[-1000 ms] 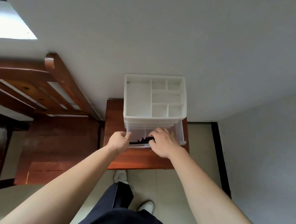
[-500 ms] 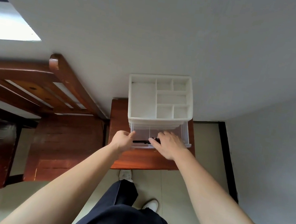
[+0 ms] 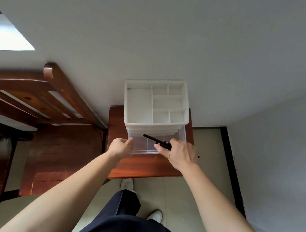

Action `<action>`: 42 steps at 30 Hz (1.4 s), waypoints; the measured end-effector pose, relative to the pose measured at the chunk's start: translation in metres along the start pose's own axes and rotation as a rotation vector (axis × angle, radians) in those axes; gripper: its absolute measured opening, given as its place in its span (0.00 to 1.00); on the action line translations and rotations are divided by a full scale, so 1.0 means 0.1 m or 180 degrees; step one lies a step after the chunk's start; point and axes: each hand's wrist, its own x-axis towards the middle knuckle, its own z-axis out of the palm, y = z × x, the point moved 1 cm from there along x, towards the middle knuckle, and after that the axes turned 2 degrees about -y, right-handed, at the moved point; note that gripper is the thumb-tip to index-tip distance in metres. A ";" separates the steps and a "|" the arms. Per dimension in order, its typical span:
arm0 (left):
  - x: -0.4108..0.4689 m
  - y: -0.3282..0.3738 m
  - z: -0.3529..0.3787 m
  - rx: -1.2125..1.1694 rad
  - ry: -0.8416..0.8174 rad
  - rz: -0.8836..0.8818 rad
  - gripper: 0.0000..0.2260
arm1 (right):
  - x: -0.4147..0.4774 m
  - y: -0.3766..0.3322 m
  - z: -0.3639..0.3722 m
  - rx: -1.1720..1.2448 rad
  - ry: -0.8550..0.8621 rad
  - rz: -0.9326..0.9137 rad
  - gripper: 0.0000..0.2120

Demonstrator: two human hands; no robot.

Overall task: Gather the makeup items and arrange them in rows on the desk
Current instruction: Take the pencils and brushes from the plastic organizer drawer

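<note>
Seen from the head camera, the right hand (image 3: pixel 181 154) pinches slim black makeup pencils (image 3: pixel 156 141) in its curled fingers, just above the pulled-out clear drawer (image 3: pixel 140 145) of the white organizer (image 3: pixel 128 101), which stands on a small wooden table (image 3: pixel 141 168). The left hand (image 3: pixel 119 147) grips the drawer's left front corner.

**Hands and organizer covering what lies behind**

The right hand (image 3: pixel 179 154) is covering the rear of the black makeup sticks (image 3: pixel 156 141), leaving their number and kind unclear. The white organizer (image 3: pixel 128 116) is hiding the clear drawer's (image 3: pixel 140 145) back and the wooden stand's (image 3: pixel 141 168) rear edge. The left hand's (image 3: pixel 118 147) fingers are curling out of sight at the drawer's front left corner.
</note>
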 end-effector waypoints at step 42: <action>-0.06 0.79 -0.47 -0.0591 0.0936 0.0534 0.33 | 0.36 -0.06 -0.65 -0.0017 0.0243 -0.0525 0.15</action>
